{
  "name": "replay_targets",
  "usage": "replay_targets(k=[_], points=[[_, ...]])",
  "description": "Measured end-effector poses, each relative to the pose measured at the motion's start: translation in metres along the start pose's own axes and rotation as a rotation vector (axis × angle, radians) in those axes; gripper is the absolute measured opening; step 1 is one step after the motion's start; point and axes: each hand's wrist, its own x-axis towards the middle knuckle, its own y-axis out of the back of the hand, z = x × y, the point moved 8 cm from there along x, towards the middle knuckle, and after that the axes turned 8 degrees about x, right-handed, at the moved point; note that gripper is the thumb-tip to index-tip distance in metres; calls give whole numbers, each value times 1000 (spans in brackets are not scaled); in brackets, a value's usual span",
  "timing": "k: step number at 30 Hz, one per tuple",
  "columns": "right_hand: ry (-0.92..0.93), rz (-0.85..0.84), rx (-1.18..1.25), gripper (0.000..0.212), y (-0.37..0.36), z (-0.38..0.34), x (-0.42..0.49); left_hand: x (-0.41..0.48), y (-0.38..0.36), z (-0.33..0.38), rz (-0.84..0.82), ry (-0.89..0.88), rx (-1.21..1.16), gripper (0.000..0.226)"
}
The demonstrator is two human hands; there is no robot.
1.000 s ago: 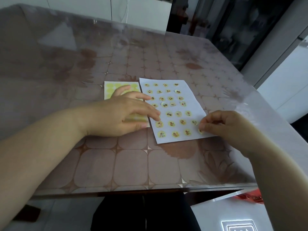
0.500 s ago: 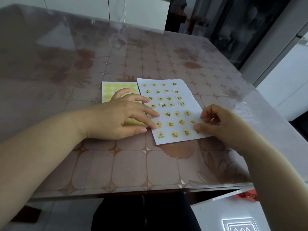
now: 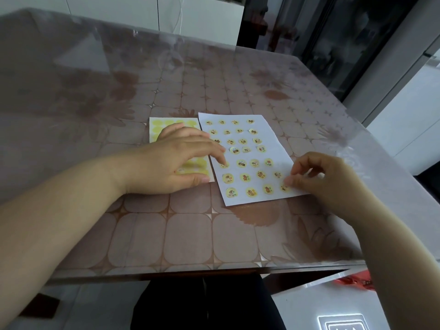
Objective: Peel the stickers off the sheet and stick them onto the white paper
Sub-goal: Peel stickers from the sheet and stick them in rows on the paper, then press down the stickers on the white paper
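Note:
A white paper (image 3: 273, 136) lies on the table, carrying several round yellow stickers in rows. To its left lies the yellow sticker sheet (image 3: 166, 125), mostly covered by my left hand (image 3: 181, 160), which rests flat on it with fingers spread; its fingertips reach over the paper's left edge onto a sticker. My right hand (image 3: 326, 179) sits at the paper's lower right corner, thumb and fingers curled, the thumb tip pressing the last sticker (image 3: 283, 187) of the bottom row. I see nothing held between its fingers.
The table (image 3: 190, 234) has a brown tile-patterned cover under clear plastic. Its front edge runs just below my forearms and its right edge lies close beyond my right hand. Dark clothing shows below the edge, and a red item (image 3: 357, 279) lies on the floor at right.
My right hand shifted slightly left along the paper's bottom right corner, thumb staying on the last sticker. My left hand stayed on the sticker sheet.

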Motion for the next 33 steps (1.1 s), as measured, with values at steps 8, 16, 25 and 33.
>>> replay_targets(k=[8, 16, 25, 33], points=[[65, 41, 19, 12, 12, -12, 1, -2, 6, -21, 73, 197, 46, 54], [254, -213, -168, 22, -24, -67, 39, -11, -8, -53, -160, 507, 293, 56], [224, -395, -320, 40, -66, -58, 95, -20, 13, -67, -291, 601, 231, 50], [325, -373, -389, 37, -68, -66, 98, 46, 31, -61, -151, 525, 359, 36]])
